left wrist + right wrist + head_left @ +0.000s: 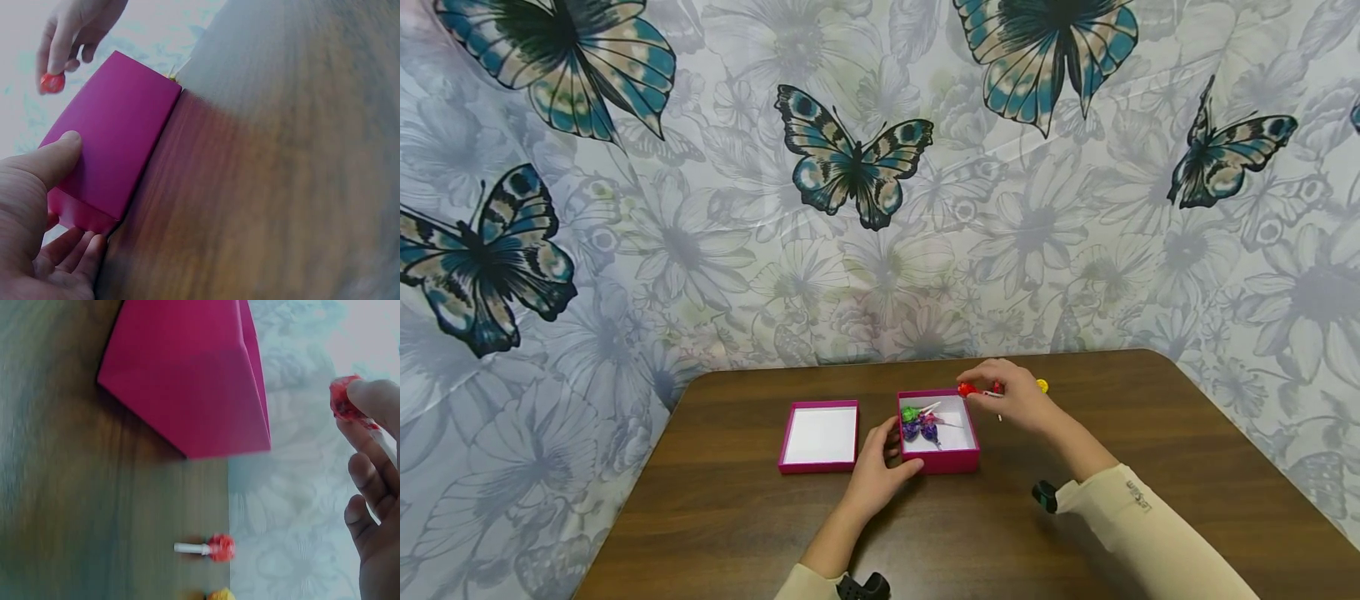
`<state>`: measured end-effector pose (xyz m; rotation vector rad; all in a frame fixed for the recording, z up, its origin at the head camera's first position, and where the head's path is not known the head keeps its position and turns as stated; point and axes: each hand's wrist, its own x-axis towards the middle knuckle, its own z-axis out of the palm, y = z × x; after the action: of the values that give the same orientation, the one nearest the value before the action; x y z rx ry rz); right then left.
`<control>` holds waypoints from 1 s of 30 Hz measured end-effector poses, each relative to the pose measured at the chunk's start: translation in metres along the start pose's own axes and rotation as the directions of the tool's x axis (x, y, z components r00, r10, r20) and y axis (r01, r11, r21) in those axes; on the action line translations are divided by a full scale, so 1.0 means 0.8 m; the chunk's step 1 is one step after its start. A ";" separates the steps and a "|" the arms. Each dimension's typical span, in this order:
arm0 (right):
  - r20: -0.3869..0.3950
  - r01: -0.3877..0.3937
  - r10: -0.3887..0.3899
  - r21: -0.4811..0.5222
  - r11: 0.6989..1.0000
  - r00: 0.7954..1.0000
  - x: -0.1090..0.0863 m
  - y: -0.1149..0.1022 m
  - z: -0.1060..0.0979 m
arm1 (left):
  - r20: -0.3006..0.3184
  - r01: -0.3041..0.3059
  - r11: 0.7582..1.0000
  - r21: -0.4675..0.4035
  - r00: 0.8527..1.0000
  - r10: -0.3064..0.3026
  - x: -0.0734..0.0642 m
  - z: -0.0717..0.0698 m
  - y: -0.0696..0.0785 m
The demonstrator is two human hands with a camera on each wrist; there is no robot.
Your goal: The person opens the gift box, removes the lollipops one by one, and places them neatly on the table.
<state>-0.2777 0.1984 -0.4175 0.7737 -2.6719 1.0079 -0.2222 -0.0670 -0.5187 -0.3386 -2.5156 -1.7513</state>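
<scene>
A pink box point(942, 463) with a white inside stands uncovered on the table. In it lie several wrapped lollipops, a green one point(910, 413) and purple ones point(929, 433) among them, toward its left side. My left hand point(878, 467) grips the box at its front left corner, thumb point(65, 153) on the front wall and fingers around the left side. Between thumb and fingertips, my right hand point(1013, 397) pinches a red lollipop point(345, 399) by its wrapped head, raised near the box's back right corner.
Left of the box lies its pink-rimmed lid point(818, 468), white inside up. On the table to the right of the box are another red lollipop point(221, 547) and a yellow one point(1042, 385). A butterfly-print cloth point(857, 292) hangs behind the table.
</scene>
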 end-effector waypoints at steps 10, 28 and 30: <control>-0.177 -0.188 0.186 0.005 0.982 0.967 -0.016 0.046 -0.029 | -0.004 0.003 1.000 0.013 1.000 -0.003 0.000 0.000 0.000; -0.370 -0.415 0.382 -0.009 0.910 0.847 -0.048 0.113 -0.042 | -0.007 -0.011 1.000 0.002 1.000 0.011 -0.003 -0.002 -0.001; -0.375 -0.445 0.415 0.007 0.896 0.829 -0.050 0.118 -0.040 | -0.004 -0.016 1.000 0.003 1.000 0.016 -0.002 -0.002 -0.002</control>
<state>-0.2946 0.2957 -0.4599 -0.0574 -2.5708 1.0042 -0.2207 -0.0690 -0.5197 -0.3536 -2.5059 -1.7402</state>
